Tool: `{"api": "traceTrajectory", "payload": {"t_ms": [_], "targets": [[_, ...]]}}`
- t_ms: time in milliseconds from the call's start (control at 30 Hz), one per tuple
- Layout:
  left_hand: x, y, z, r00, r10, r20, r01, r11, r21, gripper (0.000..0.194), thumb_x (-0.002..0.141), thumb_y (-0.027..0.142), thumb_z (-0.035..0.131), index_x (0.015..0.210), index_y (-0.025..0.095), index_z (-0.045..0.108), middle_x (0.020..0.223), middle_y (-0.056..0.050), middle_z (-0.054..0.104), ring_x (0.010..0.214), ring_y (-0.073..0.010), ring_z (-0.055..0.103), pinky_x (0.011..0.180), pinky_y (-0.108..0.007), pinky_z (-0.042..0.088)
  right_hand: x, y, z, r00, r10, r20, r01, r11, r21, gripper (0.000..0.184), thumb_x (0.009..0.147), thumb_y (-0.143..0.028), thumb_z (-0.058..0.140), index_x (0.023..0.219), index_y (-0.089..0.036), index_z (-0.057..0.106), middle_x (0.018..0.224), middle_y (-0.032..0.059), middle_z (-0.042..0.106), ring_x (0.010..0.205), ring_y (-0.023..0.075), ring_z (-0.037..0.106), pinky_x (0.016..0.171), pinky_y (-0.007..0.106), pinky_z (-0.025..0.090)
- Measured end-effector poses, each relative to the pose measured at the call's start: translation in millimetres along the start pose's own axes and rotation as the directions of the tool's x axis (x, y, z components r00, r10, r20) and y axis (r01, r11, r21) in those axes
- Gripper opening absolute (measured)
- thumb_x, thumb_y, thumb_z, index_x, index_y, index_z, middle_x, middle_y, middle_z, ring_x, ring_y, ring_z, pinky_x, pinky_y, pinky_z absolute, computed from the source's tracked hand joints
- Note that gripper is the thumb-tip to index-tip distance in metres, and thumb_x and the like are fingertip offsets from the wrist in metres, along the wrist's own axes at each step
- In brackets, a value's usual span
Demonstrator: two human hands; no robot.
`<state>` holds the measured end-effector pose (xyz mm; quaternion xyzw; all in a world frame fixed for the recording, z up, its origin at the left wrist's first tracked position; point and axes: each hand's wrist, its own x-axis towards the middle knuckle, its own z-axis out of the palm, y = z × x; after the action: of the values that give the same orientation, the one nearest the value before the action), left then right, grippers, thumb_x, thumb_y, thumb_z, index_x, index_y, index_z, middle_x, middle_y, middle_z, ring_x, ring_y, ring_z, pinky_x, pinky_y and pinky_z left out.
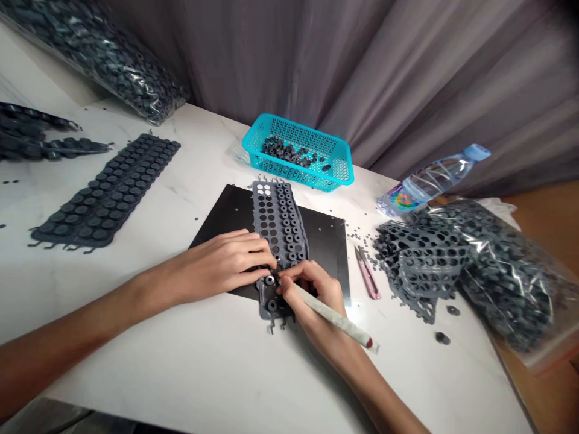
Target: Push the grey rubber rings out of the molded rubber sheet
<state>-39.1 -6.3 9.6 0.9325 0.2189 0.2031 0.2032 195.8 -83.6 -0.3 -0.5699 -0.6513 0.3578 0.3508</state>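
Note:
A grey rubber sheet (277, 226) of small round parts lies on a black mat (326, 241) at the table's middle; many of its holes are punched out. My left hand (226, 262) lies flat on the sheet's left side, fingers together, pressing it down. My right hand (312, 295) grips a white stick-like tool (335, 318) like a pen, its tip at a round part (270, 280) near the sheet's near end.
A teal basket (337, 166) with loose round parts stands behind the mat. Pink snips (368, 274) lie right of it, beside emptied sheets (418, 265), a plastic bag of scrap (511, 277) and a water bottle (429, 181). Full sheets (108, 190) lie at left.

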Motion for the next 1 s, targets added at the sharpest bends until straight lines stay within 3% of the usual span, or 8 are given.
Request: {"api": "traceTrajectory", "payload": {"t_ms": [300, 533, 633, 700, 800, 867, 900, 1000], "targets": [[-2, -2, 0.0, 0.999, 0.035, 0.039, -0.038, 0.996, 0.078, 0.023, 0.113, 0.022, 0.048, 0.118, 0.021, 0.071, 0.121, -0.005, 0.075, 0.104, -0.0206, 0.067, 0.102, -0.037, 0.042, 0, 0, 1, 1.0, -0.009, 0.0, 0.009, 1.0, -0.009, 0.013, 0.096, -0.026, 0.065, 0.085, -0.023, 0.071, 0.08, 0.0017, 0.068, 0.073, 0.0187, 0.058, 0.066, 0.031, 0.043], [-2, 1, 4.7, 0.998, 0.04, 0.054, -0.047, 0.988, 0.146, 0.025, 0.113, 0.022, 0.046, 0.109, 0.021, 0.071, 0.116, -0.004, 0.075, 0.103, -0.0223, 0.065, 0.098, -0.039, 0.042, 0, -3, 1, 0.999, -0.046, -0.015, 0.045, 0.996, -0.079, 0.016, 0.096, -0.026, 0.065, 0.08, -0.023, 0.068, 0.076, 0.0004, 0.062, 0.072, 0.0188, 0.055, 0.07, 0.033, 0.041], [0, 7, 9.5, 0.997, -0.073, -0.022, 0.073, 0.997, -0.03, 0.021, 0.112, 0.022, 0.049, 0.108, 0.021, 0.069, 0.111, -0.003, 0.075, 0.098, -0.0196, 0.066, 0.096, -0.036, 0.044, 0, -4, 3, 0.995, -0.097, -0.029, 0.091, 0.985, -0.146, 0.015, 0.094, -0.023, 0.064, 0.08, -0.023, 0.067, 0.078, 0.0014, 0.063, 0.075, 0.0197, 0.056, 0.074, 0.034, 0.041], [1, 11, 5.6, 0.961, -0.236, -0.145, 0.201, 0.955, -0.219, 0.015, 0.11, 0.026, 0.056, 0.104, 0.021, 0.069, 0.106, -0.002, 0.074, 0.094, -0.0175, 0.067, 0.091, -0.033, 0.048, -1, -4, 4, 0.993, -0.112, -0.039, 0.103, 0.977, -0.188, 0.013, 0.092, -0.021, 0.065, 0.08, -0.022, 0.066, 0.08, 0.0022, 0.065, 0.076, 0.0203, 0.057, 0.076, 0.035, 0.041], [4, 10, -12.0, 0.791, -0.531, -0.303, 0.336, 0.792, -0.511, 0.013, 0.103, 0.034, 0.068, 0.102, 0.021, 0.068, 0.097, -0.001, 0.071, 0.086, -0.0156, 0.068, 0.082, -0.027, 0.053, -2, -4, 4, 0.997, -0.067, -0.042, 0.06, 0.988, -0.139, 0.013, 0.094, -0.023, 0.065, 0.081, -0.023, 0.068, 0.081, 0.0022, 0.068, 0.077, 0.0205, 0.059, 0.078, 0.035, 0.042], [4, 4, -23.8, 0.738, -0.607, -0.294, 0.337, 0.71, -0.618, 0.018, 0.099, 0.038, 0.073, 0.103, 0.021, 0.069, 0.099, -0.002, 0.071, 0.089, -0.0156, 0.068, 0.085, -0.026, 0.055, -3, -3, 2, 0.999, -0.013, -0.034, 0.012, 0.999, -0.042, 0.014, 0.097, -0.027, 0.064, 0.085, -0.023, 0.07, 0.082, 0.0021, 0.071, 0.077, 0.0205, 0.06, 0.077, 0.035, 0.044], [4, 0, -27.6, 0.742, -0.615, -0.267, 0.334, 0.685, -0.648, 0.02, 0.098, 0.039, 0.075, 0.103, 0.021, 0.07, 0.102, -0.002, 0.072, 0.092, -0.0158, 0.068, 0.087, -0.025, 0.055, -4, -3, 2, 0.999, 0.011, -0.033, -0.011, 1.0, 0.001, 0.015, 0.098, -0.029, 0.063, 0.086, -0.023, 0.07, 0.083, 0.0022, 0.072, 0.076, 0.0205, 0.06, 0.075, 0.034, 0.044], [1, -6, -28.3, 0.81, -0.576, -0.11, 0.372, 0.65, -0.663, 0.022, 0.097, 0.041, 0.076, 0.106, 0.022, 0.072, 0.105, -0.003, 0.073, 0.096, -0.0168, 0.07, 0.091, -0.027, 0.056, -4, -1, 0, 0.997, 0.049, -0.053, -0.045, 0.996, 0.078, 0.018, 0.101, -0.034, 0.062, 0.089, -0.023, 0.07, 0.082, 0.0025, 0.071, 0.072, 0.0198, 0.058, 0.069, 0.033, 0.044]]}}
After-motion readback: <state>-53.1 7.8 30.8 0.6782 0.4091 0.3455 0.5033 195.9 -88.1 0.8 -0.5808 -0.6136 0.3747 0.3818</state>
